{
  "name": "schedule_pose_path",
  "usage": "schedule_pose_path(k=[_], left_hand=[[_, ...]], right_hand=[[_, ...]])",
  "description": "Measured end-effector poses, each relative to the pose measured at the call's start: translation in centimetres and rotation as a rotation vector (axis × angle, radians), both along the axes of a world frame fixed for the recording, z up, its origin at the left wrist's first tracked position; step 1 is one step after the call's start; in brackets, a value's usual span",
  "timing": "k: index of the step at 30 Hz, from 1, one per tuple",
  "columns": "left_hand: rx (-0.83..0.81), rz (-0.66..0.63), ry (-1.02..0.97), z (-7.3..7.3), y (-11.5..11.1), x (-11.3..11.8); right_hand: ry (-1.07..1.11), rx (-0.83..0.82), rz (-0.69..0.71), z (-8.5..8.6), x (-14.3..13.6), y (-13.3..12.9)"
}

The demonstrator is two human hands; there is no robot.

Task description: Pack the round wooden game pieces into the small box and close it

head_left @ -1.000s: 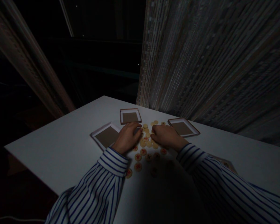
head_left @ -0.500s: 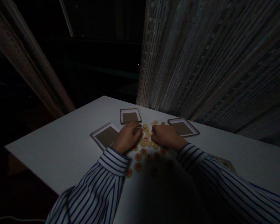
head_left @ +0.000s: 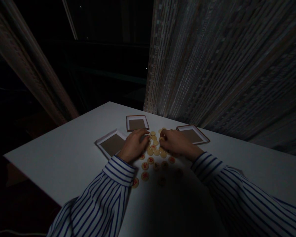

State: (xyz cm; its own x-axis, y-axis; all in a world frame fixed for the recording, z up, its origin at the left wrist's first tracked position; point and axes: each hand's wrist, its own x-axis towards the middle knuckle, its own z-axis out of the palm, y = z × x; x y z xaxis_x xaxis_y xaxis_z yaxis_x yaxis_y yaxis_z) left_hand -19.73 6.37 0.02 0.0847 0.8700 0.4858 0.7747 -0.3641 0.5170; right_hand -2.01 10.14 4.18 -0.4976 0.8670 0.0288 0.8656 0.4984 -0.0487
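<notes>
"Dark room, with a string curtain (head_left: 187, 56) hanging beyond a white table (head_left: 51, 148). Any landmark?"

"Yes: the far tray (head_left: 137, 124), shallow and brown-bottomed. Nearer and to its left, a second tray (head_left: 112, 144); well off to its right, a third tray (head_left: 191, 136), partly hidden behind the right hand (head_left: 176, 142)."

"And the round pieces (head_left: 150, 160)?"

"Loose on the tabletop, nearer than the far tray and to its right. Pale, mostly unmarked faces towards it; red and dark characters farther from it."

"Left hand (head_left: 133, 144)?"

"Just on the near side of the far tray, bent over the left edge of the pieces. Thumb apart from the fingers; no grip to be seen."

"Right hand?"

"Farther to the right of the far tray, over the pale pieces. Fingers curled. Impossible to tell whether pinching one."

"Anything just changed?"

"Very little. Compared with half a second ago, a slight shift of the right sleeve (head_left: 236, 197) away from the far tray, and a slightly looser curl of fingers. Left hand much the same."

"Meaning?"

"Probably a small adjustment among the pale pieces, with no visible rearranging of the spread."
</notes>
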Motion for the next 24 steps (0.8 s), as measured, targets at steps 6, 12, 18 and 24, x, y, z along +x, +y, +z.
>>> schedule_pose_path(k=[6, 12, 18, 24], left_hand=[[-0.004, -0.002, -0.037, 0.04, -0.04, 0.04], [-0.032, -0.011, -0.116, -0.25, 0.06, 0.22], [-0.105, -0.045, -0.285, -0.72, 0.23, 0.48], [-0.165, -0.121, -0.414, -0.58, 0.33, 0.81]], right_hand=[[0.202, -0.061, 0.046, -0.05, 0.37, -0.01], [0.344, -0.078, 0.099, -0.22, 0.52, -0.11], [0.491, -0.118, 0.154, -0.58, 0.67, -0.41], [0.581, -0.144, 0.182, -0.29, 0.48, -0.89]])
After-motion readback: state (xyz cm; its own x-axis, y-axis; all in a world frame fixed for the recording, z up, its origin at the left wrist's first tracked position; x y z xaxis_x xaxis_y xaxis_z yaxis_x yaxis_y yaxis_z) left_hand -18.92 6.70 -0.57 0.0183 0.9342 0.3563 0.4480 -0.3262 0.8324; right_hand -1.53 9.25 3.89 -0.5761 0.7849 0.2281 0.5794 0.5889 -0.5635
